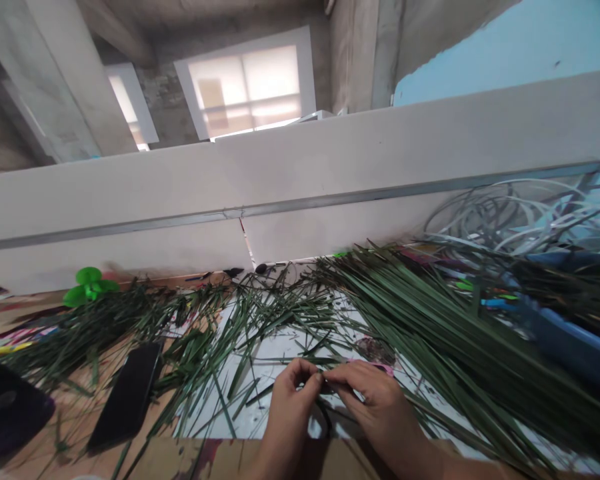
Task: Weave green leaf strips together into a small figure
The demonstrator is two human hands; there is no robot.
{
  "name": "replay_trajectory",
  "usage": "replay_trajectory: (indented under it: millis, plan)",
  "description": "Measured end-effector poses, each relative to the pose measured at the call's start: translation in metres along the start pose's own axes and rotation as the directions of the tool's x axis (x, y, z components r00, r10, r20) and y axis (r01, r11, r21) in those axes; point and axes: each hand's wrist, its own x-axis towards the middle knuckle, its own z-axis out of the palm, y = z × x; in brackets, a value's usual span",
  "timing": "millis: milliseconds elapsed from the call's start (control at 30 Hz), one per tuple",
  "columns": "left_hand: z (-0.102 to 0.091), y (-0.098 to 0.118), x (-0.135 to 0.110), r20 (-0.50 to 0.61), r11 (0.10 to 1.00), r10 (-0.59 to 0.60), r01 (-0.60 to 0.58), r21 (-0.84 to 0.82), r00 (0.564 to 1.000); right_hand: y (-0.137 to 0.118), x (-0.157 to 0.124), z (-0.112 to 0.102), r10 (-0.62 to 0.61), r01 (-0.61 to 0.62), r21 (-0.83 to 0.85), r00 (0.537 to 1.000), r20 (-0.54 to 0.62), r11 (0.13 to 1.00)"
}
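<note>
Your left hand (293,400) and right hand (375,400) nearly meet, their fingertips pinching a narrow green leaf strip (324,419) that curves down in a loop above the edge of the wooden surface (220,460). Long leaf strips (430,333) lie heaped across a white sheet (260,413) ahead, with a black phone (125,397) to your left and a blue tub (570,340) to your right.
</note>
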Motion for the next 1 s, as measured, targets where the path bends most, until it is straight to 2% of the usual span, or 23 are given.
replay_trajectory:
  millis: [333, 467, 600, 733, 1000]
  plan:
    - [-0.001, -0.007, 0.001, -0.011, 0.995, -0.032, 0.031, -0.095, 0.999, -0.002, 0.002, -0.001, 0.026, -0.026, 0.012, 1.0, -0.017, 1.0]
    - [0.0, -0.004, -0.001, 0.021, 0.991, -0.048, 0.05, -0.122, 0.999, -0.003, 0.003, -0.002, 0.136, -0.135, 0.07, 0.991, -0.015, 0.988]
    - [0.002, 0.0, -0.004, 0.027, 0.99, -0.058, 0.061, -0.129, 0.998, -0.005, 0.003, -0.002, 0.282, -0.281, 0.133, 0.959, 0.005, 0.951]
    - [0.003, 0.002, -0.006, 0.014, 0.993, -0.058, 0.059, -0.105, 0.998, -0.005, 0.005, -0.001, 0.341, -0.337, 0.169, 0.94, 0.006, 0.926]
    - [0.004, 0.008, -0.01, 0.002, 1.0, 0.011, -0.011, 0.018, 1.0, 0.004, 0.006, 0.002, 0.371, -0.362, 0.219, 0.929, 0.002, 0.906]
